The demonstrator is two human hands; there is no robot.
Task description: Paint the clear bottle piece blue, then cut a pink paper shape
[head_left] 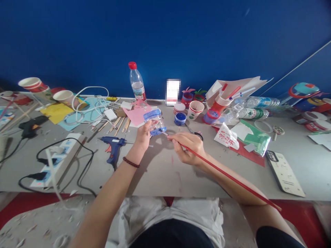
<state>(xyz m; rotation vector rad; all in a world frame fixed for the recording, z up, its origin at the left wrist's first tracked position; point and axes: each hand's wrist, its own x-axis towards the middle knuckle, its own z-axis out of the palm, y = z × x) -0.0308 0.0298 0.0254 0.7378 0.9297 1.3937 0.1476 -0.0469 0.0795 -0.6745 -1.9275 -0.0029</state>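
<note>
My left hand (pixel 143 135) is closed on a short clear plastic bottle piece (pixel 158 121) with blue paint on its two ends. In my right hand (pixel 190 147) is a long red-handled paintbrush (pixel 227 168), gripped like a pen. The brush tip meets or nearly meets the blue lower edge of the bottle piece. Just beyond my right hand stands an open jar of blue paint (pixel 180 119), with its pinkish lid (pixel 179 108) behind it. A paper cup (pixel 195 110) sits beside the jar. Scissors (pixel 198 134) lie close by, partly hidden by my right hand.
On the left are a blue glue gun (pixel 113 148), a power strip (pixel 58 160) with trailing cables, and wooden sticks (pixel 120 124). A red-capped bottle (pixel 137 84) stands at the back. To the right lie a phone (pixel 286 174), plastic bottles (pixel 252 113) and coloured paper (pixel 248 132).
</note>
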